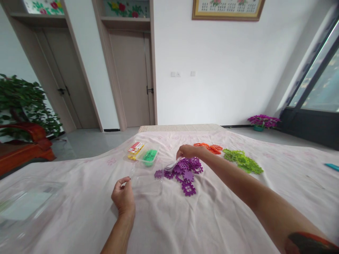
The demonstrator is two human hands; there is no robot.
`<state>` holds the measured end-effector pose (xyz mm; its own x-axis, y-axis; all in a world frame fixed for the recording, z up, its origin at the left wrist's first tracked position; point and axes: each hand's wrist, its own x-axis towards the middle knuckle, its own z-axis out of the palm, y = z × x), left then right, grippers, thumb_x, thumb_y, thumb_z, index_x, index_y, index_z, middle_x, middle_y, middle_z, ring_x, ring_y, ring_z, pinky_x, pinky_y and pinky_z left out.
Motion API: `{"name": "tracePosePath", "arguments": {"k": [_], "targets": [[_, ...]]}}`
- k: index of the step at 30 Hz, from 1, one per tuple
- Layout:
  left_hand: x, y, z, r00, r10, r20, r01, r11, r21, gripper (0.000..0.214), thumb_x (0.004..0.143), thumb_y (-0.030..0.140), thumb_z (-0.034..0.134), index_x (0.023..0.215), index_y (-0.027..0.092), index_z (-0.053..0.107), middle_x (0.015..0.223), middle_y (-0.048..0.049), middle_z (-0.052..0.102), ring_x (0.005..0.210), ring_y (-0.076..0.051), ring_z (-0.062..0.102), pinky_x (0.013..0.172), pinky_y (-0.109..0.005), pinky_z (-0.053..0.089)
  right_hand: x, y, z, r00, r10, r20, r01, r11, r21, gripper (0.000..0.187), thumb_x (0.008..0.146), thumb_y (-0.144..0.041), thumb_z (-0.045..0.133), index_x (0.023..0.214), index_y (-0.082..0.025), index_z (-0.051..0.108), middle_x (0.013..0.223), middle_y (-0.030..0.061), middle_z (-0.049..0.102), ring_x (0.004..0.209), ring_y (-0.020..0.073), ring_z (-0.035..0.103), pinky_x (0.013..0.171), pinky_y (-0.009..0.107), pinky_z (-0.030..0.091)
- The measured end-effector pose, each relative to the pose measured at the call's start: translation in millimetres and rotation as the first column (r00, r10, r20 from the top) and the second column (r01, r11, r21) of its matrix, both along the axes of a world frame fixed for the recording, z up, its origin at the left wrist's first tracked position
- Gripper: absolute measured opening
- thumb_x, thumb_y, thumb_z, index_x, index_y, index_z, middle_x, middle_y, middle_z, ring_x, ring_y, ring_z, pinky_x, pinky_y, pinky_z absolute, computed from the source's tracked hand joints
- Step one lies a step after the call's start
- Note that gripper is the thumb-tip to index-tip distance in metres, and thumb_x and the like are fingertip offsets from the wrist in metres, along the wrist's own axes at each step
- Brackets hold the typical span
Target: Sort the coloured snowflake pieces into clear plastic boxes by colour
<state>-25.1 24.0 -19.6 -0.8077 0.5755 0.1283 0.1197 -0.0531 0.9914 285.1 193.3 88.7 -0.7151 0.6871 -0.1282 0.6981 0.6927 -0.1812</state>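
While left hand [123, 198] pinches clear bag [147, 179], right hand [187, 151] grips its other end

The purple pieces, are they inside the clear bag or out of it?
Mostly out: the purple pieces lie heaped on the sheet, by the clear bag between left hand and right hand. The leftmost one: cannot tell.

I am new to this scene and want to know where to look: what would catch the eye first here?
The bright purple pieces in the middle of the pink cloth stand out first, with the right hand just above them. Both it and the left hand, nearer the camera, hold a clear bag stretched between them. Further right lie orange pieces and green pieces in piles.
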Motion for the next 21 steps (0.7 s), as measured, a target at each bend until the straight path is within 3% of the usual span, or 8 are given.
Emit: {"name": "tracePosePath", "arguments": {"k": [4,7,9,11,13,17,21], "targets": [[4.0,-0.7,0.0,0.999,-0.047,-0.02,0.047,0.999,-0.002,0.027,0.064,0.03,0.057,0.086,0.019,0.069,0.05,0.0088,0.04,0.045,-0.011,0.038,0.051,-0.025,0.035,12.7,-13.2,12.5,0.998,-0.03,-0.06,0.026,0.997,-0.074,0.042,0.075,-0.003,0.054,0.105,-0.021,0.076,0.096,0.0012,0.077,0.085,0.0151,0.069,0.071,0.018,0.046],[7.4,-2.1,0.3,0.994,-0.096,-0.047,0.096,0.995,-0.003,0.028,0.064,0.031,0.057,0.087,0.019,0.068,0.052,0.0085,0.041,0.046,-0.011,0.039,0.051,-0.025,0.036,27.2,-12.6,19.7,0.985,-0.105,-0.134,0.106,0.994,0.005,0.04,0.077,-0.004,0.053,0.104,-0.021,0.076,0.097,0.0014,0.076,0.087,0.0159,0.068,0.076,0.019,0.045],[9.3,-3.0,0.5,0.99,-0.133,-0.056,0.133,0.991,0.0,0.03,0.064,0.031,0.057,0.089,0.019,0.068,0.052,0.0084,0.041,0.046,-0.012,0.039,0.05,-0.025,0.036,38.2,-9.5,20.3,0.957,-0.242,-0.162,0.262,0.958,0.116,0.041,0.078,-0.004,0.051,0.106,-0.022,0.075,0.099,0.0022,0.076,0.09,0.0167,0.066,0.077,0.02,0.044],[10.9,-3.7,0.9,0.985,-0.162,-0.062,0.163,0.987,-0.001,0.03,0.064,0.031,0.056,0.089,0.018,0.068,0.053,0.0083,0.041,0.046,-0.012,0.039,0.05,-0.025,0.036,48.1,-8.1,16.6,0.909,-0.39,-0.145,0.413,0.889,0.198,0.043,0.078,-0.005,0.049,0.109,-0.023,0.073,0.101,0.0035,0.075,0.091,0.0173,0.066,0.074,0.021,0.042],[11.9,-4.1,1.4,0.982,-0.178,-0.068,0.178,0.984,-0.006,0.031,0.064,0.031,0.056,0.089,0.018,0.067,0.054,0.008,0.042,0.046,-0.012,0.039,0.05,-0.025,0.037,55.0,-10.8,9.7,0.882,-0.46,-0.103,0.471,0.852,0.227,0.041,0.079,-0.006,0.049,0.108,-0.023,0.073,0.098,0.0043,0.074,0.087,0.0173,0.066,0.071,0.021,0.041],[11.8,-4.1,1.5,0.98,-0.19,-0.058,0.19,0.982,-0.004,0.036,0.064,0.03,0.057,0.095,0.016,0.068,0.054,0.0084,0.042,0.045,-0.011,0.038,0.049,-0.025,0.036,58.2,-29.8,-3.9,0.9,-0.432,-0.052,0.432,0.873,0.227,0.025,0.082,-0.012,0.052,0.092,-0.019,0.073,0.088,0.0056,0.073,0.079,0.0171,0.064,0.067,0.022,0.038],[10.9,-3.8,-0.3,0.979,-0.201,-0.042,0.2,0.979,-0.025,0.045,0.065,0.028,0.056,0.108,0.018,0.065,0.058,0.0077,0.048,0.047,-0.011,0.043,0.05,-0.024,0.038,56.3,-59.2,-4.8,0.944,-0.329,0.013,0.318,0.922,0.222,0.016,0.084,-0.018,0.055,0.083,-0.018,0.071,0.08,0.0063,0.071,0.071,0.0163,0.061,0.061,0.023,0.034]]}}
